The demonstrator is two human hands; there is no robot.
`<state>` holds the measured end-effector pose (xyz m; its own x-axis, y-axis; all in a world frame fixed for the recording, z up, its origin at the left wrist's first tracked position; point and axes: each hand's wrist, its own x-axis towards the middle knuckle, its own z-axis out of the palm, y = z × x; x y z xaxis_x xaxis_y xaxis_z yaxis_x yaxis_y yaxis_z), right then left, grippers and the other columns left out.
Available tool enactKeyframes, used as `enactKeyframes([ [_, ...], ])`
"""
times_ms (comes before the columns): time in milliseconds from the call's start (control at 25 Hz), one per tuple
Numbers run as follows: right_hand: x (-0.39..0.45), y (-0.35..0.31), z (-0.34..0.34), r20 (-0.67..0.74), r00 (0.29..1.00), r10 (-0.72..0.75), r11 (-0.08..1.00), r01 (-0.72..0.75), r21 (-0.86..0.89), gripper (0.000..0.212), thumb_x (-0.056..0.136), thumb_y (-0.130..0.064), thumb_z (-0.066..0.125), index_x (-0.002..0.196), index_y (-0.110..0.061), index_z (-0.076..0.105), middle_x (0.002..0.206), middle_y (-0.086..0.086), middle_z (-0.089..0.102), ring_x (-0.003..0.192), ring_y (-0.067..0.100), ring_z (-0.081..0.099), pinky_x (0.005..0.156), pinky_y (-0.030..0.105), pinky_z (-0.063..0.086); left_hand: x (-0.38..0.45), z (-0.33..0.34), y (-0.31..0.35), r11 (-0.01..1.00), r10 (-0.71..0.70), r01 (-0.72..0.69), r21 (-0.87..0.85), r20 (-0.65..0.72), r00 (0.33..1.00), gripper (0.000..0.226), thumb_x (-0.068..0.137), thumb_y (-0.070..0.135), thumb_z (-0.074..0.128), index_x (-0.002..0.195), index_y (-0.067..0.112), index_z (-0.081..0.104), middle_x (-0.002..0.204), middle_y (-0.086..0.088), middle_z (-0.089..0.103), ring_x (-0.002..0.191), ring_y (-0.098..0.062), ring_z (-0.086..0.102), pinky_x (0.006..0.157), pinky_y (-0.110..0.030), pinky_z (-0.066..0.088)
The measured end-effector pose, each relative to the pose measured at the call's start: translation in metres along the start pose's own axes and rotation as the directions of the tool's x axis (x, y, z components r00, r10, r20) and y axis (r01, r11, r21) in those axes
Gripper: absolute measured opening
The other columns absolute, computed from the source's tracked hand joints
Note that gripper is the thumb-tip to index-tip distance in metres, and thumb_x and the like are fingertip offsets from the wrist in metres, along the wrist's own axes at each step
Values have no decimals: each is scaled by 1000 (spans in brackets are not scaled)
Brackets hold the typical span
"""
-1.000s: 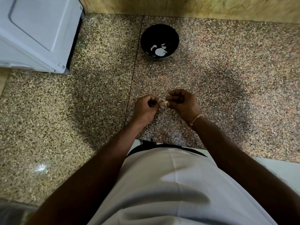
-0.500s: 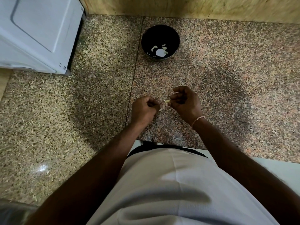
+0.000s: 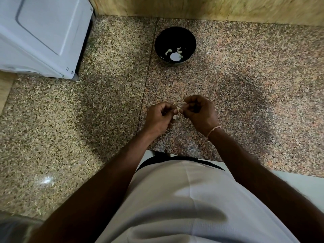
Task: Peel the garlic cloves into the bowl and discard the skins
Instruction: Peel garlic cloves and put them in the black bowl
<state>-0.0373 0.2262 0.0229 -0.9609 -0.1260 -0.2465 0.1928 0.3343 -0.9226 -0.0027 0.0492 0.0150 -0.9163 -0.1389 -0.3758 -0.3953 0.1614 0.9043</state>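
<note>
two hands meet over the speckled granite counter point(image 3: 105, 106), well this side of the round black bowl point(image 3: 158, 48). left hand point(image 3: 158, 118) and right hand point(image 3: 201, 114) are both pinched shut on one small pale garlic clove point(image 3: 178, 110) between the fingertips. it looks light, firm and slick under papery skin, so best gripped at its ends. few peeled white cloves point(image 3: 174, 54) lie in that bowl.
</note>
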Motion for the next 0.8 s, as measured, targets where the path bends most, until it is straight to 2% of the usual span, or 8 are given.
enactKeyframes([
  [80, 1, 1, 1, -24, 1000, -20, 999, 19, -31, 12, 93, -24, 78, 101, -16, 73, 81, 0, 77, 72, 18, 75, 69, 44, 65, -1, -1, -1, 1000, 6, -7, -14, -39, 999, 5, 97, 9, 75, 100, 6, 74, 86, -13, 76, 61, -19, 71, 54, -45, 61],
  [160, 2, 1, 4, -43, 999, -21, 997, 17, -78, 8, 96, -27, 73, 96, -19, 74, 79, -3, 76, 70, 16, 74, 68, 44, 64, -3, -4, -3, 999, 30, -31, -11, -72, 997, 6, 93, 8, 79, 98, 7, 75, 83, -12, 75, 62, -20, 69, 54, -45, 62],
  [200, 3, 1, 5, -35, 999, -29, 994, 25, -110, 5, 94, -24, 75, 97, -20, 74, 81, -5, 76, 72, 12, 74, 69, 41, 64, -4, -6, -4, 999, 40, -41, -5, -88, 995, 7, 91, 8, 81, 96, 8, 76, 80, -6, 76, 62, -16, 68, 53, -41, 62],
  [280, 4, 0, 9, 7, 997, -83, 981, 83, -177, 15, 88, -13, 79, 101, -19, 74, 94, -11, 75, 77, 2, 71, 71, 31, 63, -6, -10, -8, 999, 42, -42, 3, -111, 993, 9, 87, 9, 85, 92, 12, 77, 75, 3, 76, 59, -8, 68, 50, -28, 57],
  [440, 4, -6, 22, 179, 968, -175, 953, 212, -217, 25, 89, -5, 75, 112, -16, 77, 101, -4, 77, 86, -8, 69, 77, 13, 56, -11, -17, -15, 997, -9, -1, -83, -123, 992, 15, 86, 6, 85, 90, 16, 75, 72, -4, 75, 55, -13, 66, 49, -27, 54],
  [600, 8, -8, 34, 236, 952, -196, 921, 261, -290, 18, 94, -17, 74, 110, -22, 80, 101, -6, 79, 89, 5, 73, 76, 25, 59, -13, -27, -20, 987, -24, 1, -161, -146, 989, 13, 91, 8, 80, 94, 20, 74, 74, -6, 77, 55, -18, 69, 48, -35, 60],
  [800, 29, -13, 50, 190, 969, -159, 899, 222, -377, 9, 93, -24, 73, 101, -24, 77, 85, -11, 72, 74, 3, 67, 66, 20, 54, -14, -34, -32, 976, -113, 56, -209, -271, 956, 13, 98, 8, 71, 98, 21, 72, 83, -7, 79, 58, -22, 72, 51, -36, 60],
])
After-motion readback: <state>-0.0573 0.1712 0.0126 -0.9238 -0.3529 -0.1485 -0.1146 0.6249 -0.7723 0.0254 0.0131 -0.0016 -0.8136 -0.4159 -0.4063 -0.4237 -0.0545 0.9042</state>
